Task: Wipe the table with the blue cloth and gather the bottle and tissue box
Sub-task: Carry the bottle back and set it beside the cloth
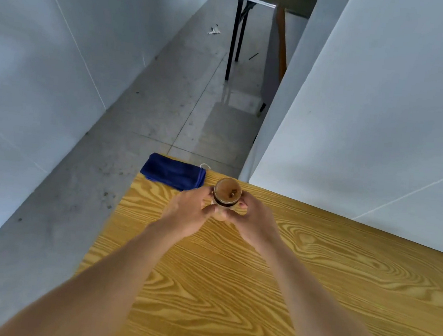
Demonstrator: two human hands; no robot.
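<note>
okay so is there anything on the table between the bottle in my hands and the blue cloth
Nothing visible. Both hands, left and right, hold the bottle near the table's far corner. The blue cloth lies folded just beyond the left hand, with only bare wood between. No tissue box is in view.

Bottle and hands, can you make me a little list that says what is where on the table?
bottle: upright near the table's far corner, brown cap on top
left hand: cupped around the bottle's left side
right hand: cupped around the bottle's right side
blue cloth: folded, lying at the far corner, left of the bottle
table: wooden, yellow grain
tissue box: not in view
</note>
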